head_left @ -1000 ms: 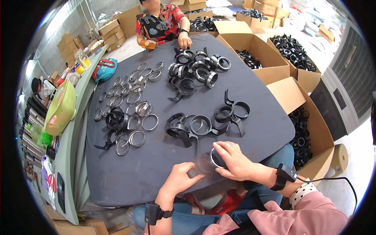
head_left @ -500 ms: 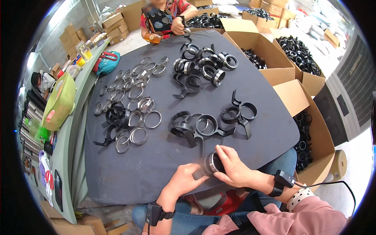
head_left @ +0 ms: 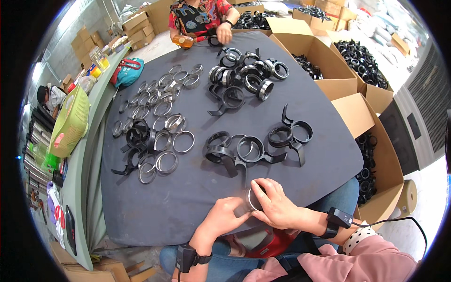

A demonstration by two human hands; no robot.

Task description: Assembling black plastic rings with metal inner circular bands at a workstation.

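My left hand [head_left: 222, 216] and my right hand [head_left: 277, 207] meet near the table's front edge. Between them is a short, greyish, see-through-looking cylinder [head_left: 241, 207], smeared by motion, with my left thumb and fingers curled around it. At its right end sits a ring [head_left: 250, 199] with a bright metal rim, and my right fingers press on it from above and the right. What lies under my right palm is hidden. Just beyond my hands lie black rings with curved tabs [head_left: 250, 149]. Farther left are loose silver rings [head_left: 183, 142].
A dark cloth covers the table [head_left: 197, 197]. More black rings [head_left: 234, 97] are piled toward the back. Open cartons [head_left: 390, 188] of black parts line the right side. Across the table, a co-worker's hand [head_left: 224, 33] is near a black ring. A green basket [head_left: 70, 127] stands left.
My right fingers have shifted slightly left and now cover more of the ring. My left hand stays nearly in place. The co-worker's raised hand has come down toward the table.
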